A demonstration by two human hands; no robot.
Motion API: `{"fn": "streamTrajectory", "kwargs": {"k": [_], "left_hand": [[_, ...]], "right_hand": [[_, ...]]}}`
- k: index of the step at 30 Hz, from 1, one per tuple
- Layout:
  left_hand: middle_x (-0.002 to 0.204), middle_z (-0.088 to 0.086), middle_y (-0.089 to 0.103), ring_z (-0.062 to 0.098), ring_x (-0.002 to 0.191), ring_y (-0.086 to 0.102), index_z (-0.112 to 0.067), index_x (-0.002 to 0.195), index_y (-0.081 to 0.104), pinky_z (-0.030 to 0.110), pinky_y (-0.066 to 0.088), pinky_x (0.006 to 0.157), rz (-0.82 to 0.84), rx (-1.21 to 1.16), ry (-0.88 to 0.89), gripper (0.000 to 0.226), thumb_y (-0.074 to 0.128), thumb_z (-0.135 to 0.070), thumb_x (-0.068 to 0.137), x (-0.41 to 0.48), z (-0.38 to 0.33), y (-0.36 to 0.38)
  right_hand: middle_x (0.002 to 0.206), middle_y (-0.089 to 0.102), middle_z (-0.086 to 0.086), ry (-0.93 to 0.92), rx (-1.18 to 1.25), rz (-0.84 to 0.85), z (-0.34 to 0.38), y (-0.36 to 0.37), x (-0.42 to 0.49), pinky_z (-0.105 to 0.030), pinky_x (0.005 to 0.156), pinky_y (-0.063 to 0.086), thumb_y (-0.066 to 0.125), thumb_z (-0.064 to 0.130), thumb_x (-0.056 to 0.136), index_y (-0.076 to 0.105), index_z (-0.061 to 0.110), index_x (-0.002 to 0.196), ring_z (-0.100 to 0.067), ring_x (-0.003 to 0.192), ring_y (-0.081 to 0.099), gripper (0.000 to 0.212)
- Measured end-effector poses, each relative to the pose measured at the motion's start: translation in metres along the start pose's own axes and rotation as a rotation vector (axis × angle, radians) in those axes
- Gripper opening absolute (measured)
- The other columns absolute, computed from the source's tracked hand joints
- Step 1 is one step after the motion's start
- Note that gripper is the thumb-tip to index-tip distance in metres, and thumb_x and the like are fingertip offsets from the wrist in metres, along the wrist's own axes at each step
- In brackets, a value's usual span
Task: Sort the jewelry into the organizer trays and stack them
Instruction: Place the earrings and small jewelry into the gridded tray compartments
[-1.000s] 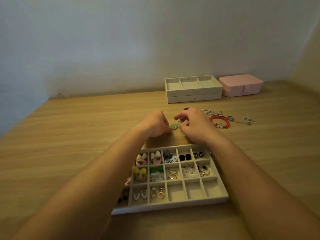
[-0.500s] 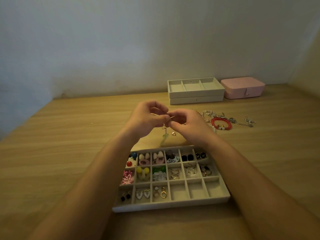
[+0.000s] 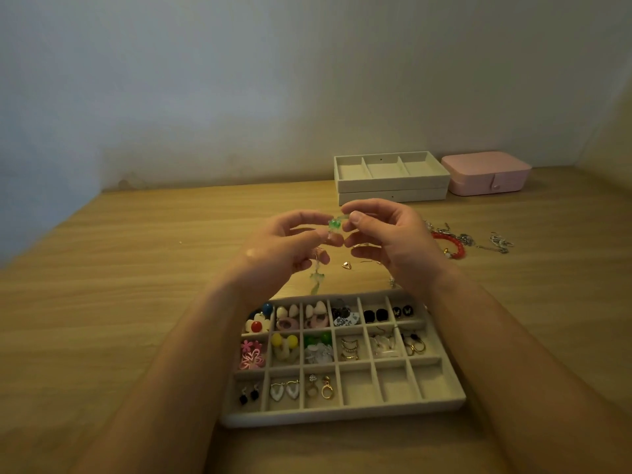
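Both hands are raised above the pale, wood-grained surface (image 3: 102, 302) with their fingers curled. The left hand (image 3: 290, 248) and the right hand (image 3: 390, 237) together pinch a green earring (image 3: 334, 224), a small, glossy, translucent bead, between thumbs and forefingers. Under the left hand's fingers a pale green drop (image 3: 316, 278) hangs on a thin wire.

Just below the hands lies the organizer tray (image 3: 342, 417), a flat rectangle lined in cream velvety fabric and split into a grid of small square cells. Earring pairs fill the two far rows and the left cells of the near row.

By the wall sit two stacked trays (image 3: 391, 181) of the same fabric, with a rounded pink box (image 3: 485, 172) just beside them. A red bead bracelet (image 3: 451, 242) and tangled silver chains (image 3: 499, 241) lie to the right of the right hand.
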State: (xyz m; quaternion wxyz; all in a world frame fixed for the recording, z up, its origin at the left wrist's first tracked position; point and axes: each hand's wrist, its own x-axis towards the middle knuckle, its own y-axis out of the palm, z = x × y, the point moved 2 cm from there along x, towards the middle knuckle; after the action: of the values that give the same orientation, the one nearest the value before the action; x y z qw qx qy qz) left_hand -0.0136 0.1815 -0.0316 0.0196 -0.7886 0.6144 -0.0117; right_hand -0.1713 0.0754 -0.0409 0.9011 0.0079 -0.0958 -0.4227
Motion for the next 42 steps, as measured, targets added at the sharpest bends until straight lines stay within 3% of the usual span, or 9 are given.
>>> {"fn": "streamTrajectory", "kwargs": {"k": [7,11,19,25,28,31,37,42], "left_hand": [[0.095,0.011,0.072,0.018,0.074,0.061,-0.005,0.121,0.064,0.032,0.055,0.078,0.032,-0.178,-0.042,0.043,0.072,-0.012,0.079,-0.006,0.004,-0.010],[0.099,0.012,0.076,0.025,0.090,0.073,-0.007,0.114,0.066,0.040,0.056,0.091,-0.073,-0.022,-0.031,0.018,0.061,-0.006,0.097,-0.002,0.009,-0.011],[0.101,-0.005,0.078,0.009,0.102,0.071,-0.020,0.109,0.070,0.039,0.052,0.102,-0.097,0.282,-0.028,0.014,0.060,-0.017,0.099,0.000,0.011,-0.003],[0.116,-0.004,0.073,0.009,0.106,0.069,-0.021,0.131,0.059,0.032,0.057,0.095,-0.018,0.212,0.053,0.042,0.071,-0.017,0.091,-0.005,0.005,0.001],[0.104,0.002,0.076,0.020,0.095,0.074,-0.018,0.123,0.063,0.034,0.061,0.083,-0.014,0.124,0.075,0.037,0.073,-0.013,0.088,-0.008,0.003,0.006],[0.094,0.005,0.076,0.021,0.085,0.074,-0.014,0.114,0.067,0.031,0.061,0.075,-0.060,0.102,0.089,0.028,0.074,-0.010,0.087,-0.009,0.002,0.006],[0.092,0.011,0.075,0.020,0.081,0.072,-0.008,0.104,0.070,0.027,0.060,0.072,-0.133,-0.039,0.089,0.019,0.073,-0.006,0.085,-0.009,0.002,0.000],[0.093,0.010,0.076,0.021,0.086,0.071,-0.011,0.098,0.073,0.026,0.059,0.074,-0.146,-0.116,0.131,0.024,0.074,-0.017,0.075,-0.010,-0.001,-0.005]], "right_hand": [[0.088,0.071,-0.004,0.046,0.136,-0.060,0.000,-0.002,-0.001,-0.031,0.067,0.056,0.058,0.013,0.102,0.073,0.014,0.109,-0.017,0.077,0.067,0.017],[0.087,0.071,-0.003,0.079,0.098,-0.075,-0.004,-0.001,0.000,-0.031,0.065,0.055,0.059,0.012,0.102,0.073,0.012,0.109,-0.017,0.075,0.067,0.016],[0.085,0.073,-0.002,0.134,0.022,-0.026,-0.007,0.002,-0.001,-0.031,0.067,0.056,0.060,0.013,0.101,0.074,0.013,0.105,-0.016,0.076,0.069,0.014],[0.095,0.075,-0.008,0.130,0.076,0.089,-0.003,0.005,-0.003,-0.033,0.070,0.060,0.057,0.013,0.102,0.071,0.010,0.109,-0.022,0.085,0.072,0.016],[0.097,0.076,-0.009,0.129,0.107,0.121,-0.002,0.007,-0.003,-0.032,0.069,0.060,0.056,0.012,0.102,0.070,0.010,0.109,-0.023,0.083,0.073,0.016],[0.095,0.076,-0.009,0.130,0.136,0.127,-0.002,0.005,-0.003,-0.032,0.068,0.059,0.055,0.010,0.101,0.070,0.011,0.107,-0.021,0.081,0.072,0.016],[0.084,0.071,-0.005,0.148,0.141,0.083,-0.004,0.002,-0.001,-0.030,0.064,0.054,0.049,0.005,0.101,0.068,0.011,0.099,-0.018,0.073,0.066,0.020],[0.083,0.070,-0.004,0.168,0.135,0.092,-0.004,0.004,-0.001,-0.029,0.063,0.053,0.053,0.005,0.099,0.066,0.011,0.096,-0.016,0.071,0.064,0.015]]}}
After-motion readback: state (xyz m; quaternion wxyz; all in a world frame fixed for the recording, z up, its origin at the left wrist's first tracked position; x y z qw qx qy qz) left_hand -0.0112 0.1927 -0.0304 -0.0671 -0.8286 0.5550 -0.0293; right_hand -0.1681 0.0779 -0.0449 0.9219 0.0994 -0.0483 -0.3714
